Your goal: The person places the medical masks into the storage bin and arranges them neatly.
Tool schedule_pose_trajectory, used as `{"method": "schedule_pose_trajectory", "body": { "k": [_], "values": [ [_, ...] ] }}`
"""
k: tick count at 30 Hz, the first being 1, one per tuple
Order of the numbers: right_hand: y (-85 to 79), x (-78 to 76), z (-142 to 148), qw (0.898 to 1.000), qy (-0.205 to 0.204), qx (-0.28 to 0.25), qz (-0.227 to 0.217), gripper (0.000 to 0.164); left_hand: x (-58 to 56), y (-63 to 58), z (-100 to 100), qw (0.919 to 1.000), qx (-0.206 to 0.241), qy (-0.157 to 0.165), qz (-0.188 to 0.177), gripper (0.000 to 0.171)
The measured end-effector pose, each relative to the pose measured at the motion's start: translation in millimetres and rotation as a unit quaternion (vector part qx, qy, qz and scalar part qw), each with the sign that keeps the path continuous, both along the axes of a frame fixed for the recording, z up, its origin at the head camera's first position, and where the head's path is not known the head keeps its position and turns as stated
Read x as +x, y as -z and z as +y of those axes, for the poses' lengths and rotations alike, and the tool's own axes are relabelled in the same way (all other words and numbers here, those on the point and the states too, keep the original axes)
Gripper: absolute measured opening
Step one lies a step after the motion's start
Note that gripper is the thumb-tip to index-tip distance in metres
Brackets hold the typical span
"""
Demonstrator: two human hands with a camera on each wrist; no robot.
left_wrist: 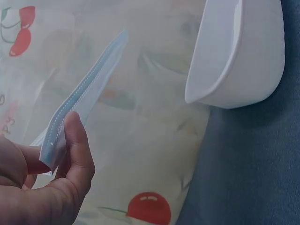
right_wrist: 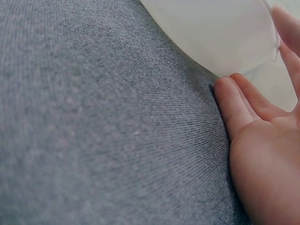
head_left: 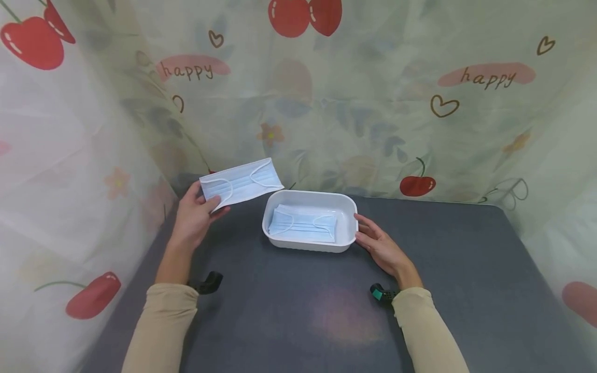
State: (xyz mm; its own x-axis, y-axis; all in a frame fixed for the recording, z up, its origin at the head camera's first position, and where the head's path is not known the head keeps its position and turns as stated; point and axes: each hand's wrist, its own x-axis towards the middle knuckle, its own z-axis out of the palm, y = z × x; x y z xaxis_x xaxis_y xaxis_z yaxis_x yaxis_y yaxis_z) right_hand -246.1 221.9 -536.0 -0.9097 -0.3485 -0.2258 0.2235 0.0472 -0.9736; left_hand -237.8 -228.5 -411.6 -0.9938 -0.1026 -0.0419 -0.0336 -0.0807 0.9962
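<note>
My left hand (head_left: 193, 217) pinches a light blue face mask (head_left: 242, 181) by its left end, thumb over the near side. The mask is held up to the left of the white plastic tub (head_left: 347, 228), its white ear loops showing. In the left wrist view the mask (left_wrist: 86, 93) appears nearly edge-on between thumb and fingers. Inside the tub lies another blue mask (head_left: 303, 225), flat, with its loops on top. My right hand (head_left: 380, 246) touches the tub's right end with fairly straight fingers. In the right wrist view, fingertips (right_wrist: 225, 86) meet the tub's lower wall.
The tub stands on a dark grey cloth-covered table (head_left: 280, 311), near its back edge. A patterned curtain (head_left: 326, 129) with cherries and hearts hangs behind and along both sides. Dark straps with small devices (head_left: 210, 282) sit on both wrists.
</note>
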Motion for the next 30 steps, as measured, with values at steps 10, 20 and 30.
{"method": "schedule_pose_trajectory", "body": {
  "k": [10,20,30],
  "values": [
    [0.2,-2.0,0.7,1.0,0.001,-0.011,0.004,0.068,-12.5,-1.6,24.4,0.9988,-0.023,0.041,-0.016,0.057],
    [3.1,-1.4,1.1,1.0,0.004,-0.009,0.003,0.068,-21.2,-1.3,46.7,0.9952,-0.043,0.081,-0.033,0.064],
    [2.6,-2.1,0.6,1.0,0.002,-0.019,0.008,0.067,-30.6,2.9,60.5,0.9907,-0.05,0.118,-0.047,0.067]
  ]
}}
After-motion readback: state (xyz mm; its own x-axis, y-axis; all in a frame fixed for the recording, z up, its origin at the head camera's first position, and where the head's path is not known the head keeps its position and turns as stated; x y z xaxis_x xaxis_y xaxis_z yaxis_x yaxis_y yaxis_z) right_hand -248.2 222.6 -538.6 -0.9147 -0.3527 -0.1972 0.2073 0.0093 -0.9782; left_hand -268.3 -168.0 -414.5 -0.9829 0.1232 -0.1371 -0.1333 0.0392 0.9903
